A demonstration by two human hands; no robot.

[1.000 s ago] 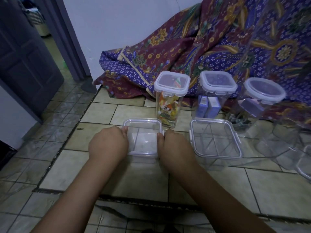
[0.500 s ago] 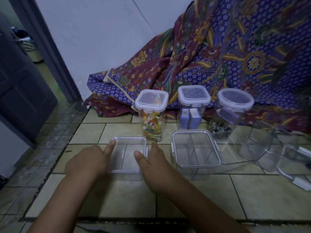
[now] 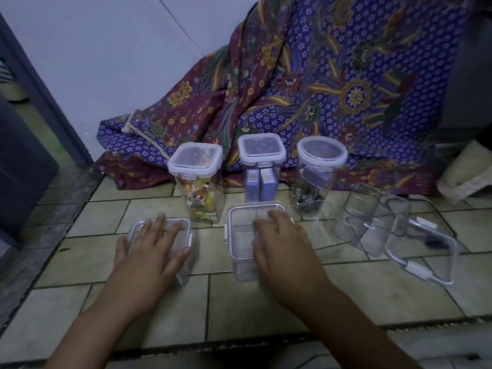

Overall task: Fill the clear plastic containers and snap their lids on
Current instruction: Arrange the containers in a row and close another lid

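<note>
My left hand (image 3: pixel 149 257) lies palm down on the lid of a small square clear container (image 3: pixel 185 272) on the tiled floor, fingers spread, thumb at its left edge. Spread the same way, my right hand (image 3: pixel 285 251) rests flat on the lid of a larger square clear container (image 3: pixel 239 230) just to the right. Behind them stand three lidded containers: one holding colourful packets (image 3: pixel 197 187), one with blue boxes (image 3: pixel 262 169), and a round one (image 3: pixel 318 177) with small items.
Empty clear containers (image 3: pixel 372 217) sit at the right, and a lidded one with white clips (image 3: pixel 423 251) sits in front of them. A patterned purple cloth (image 3: pixel 319 89) drapes behind. A doorway and a dark door (image 3: pixel 24 166) are at the left.
My left hand moved from the small container's left side onto its lid. My right hand left the small container and went to the larger one. The view tilted up.
</note>
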